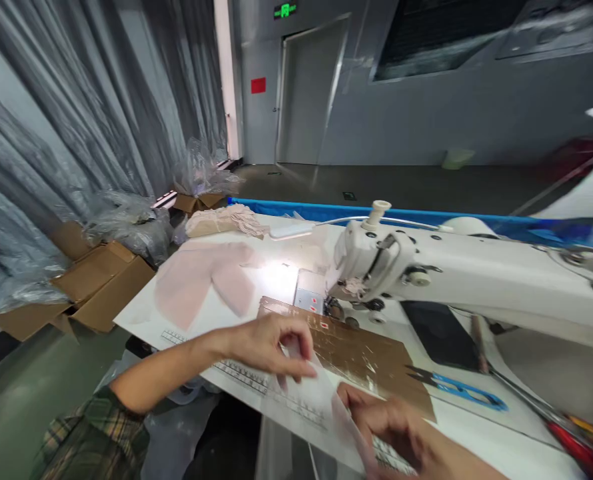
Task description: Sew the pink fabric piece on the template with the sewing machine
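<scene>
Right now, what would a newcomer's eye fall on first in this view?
First, the big white sewing machine, reaching in from the right over the white table. Next, the bright patch of light left of its needle end. Then, near the front edge, the left hand and right hand holding sheer pale fabric.

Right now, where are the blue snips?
In the head view's lower right, the blue snips lie with their tips over the right end of the brown sheet, just below the black pad.
</scene>
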Demonstrator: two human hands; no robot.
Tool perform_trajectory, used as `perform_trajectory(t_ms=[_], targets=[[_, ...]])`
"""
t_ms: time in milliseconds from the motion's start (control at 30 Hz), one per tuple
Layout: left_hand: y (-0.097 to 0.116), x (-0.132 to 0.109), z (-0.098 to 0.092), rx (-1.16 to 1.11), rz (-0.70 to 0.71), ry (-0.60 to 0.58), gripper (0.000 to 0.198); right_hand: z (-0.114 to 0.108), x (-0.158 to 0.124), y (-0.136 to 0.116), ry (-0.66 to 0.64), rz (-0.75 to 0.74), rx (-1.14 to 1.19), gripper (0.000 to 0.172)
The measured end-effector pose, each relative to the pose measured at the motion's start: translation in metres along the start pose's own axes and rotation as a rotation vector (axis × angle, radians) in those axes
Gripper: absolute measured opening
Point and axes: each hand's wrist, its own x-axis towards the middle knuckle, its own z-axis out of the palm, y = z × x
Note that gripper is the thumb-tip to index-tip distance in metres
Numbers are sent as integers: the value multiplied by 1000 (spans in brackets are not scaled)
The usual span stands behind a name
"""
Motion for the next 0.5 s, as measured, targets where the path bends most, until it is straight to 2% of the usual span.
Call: perform_trajectory(t_ms=[67, 133, 233, 333, 433, 500], targets=[[-10, 17, -12, 8, -84, 50, 25, -13, 20, -14, 0, 13, 235, 34], [-23, 33, -23, -6, -149, 136, 33, -24, 38, -17, 85, 141, 442, 46], [-39, 50, -33, -88, -151, 250, 39, -35, 52, -7, 230, 269, 607, 44], [-44, 54, -35, -129, -161, 317, 37, -40, 59, 3, 245, 351, 612, 61], [-44, 52, -30, -148, -183, 363, 31, -43, 65, 12, 229, 450, 467, 49], [-43, 50, -26, -189, -170, 412, 35, -45, 68, 16, 248, 501, 331, 40]])
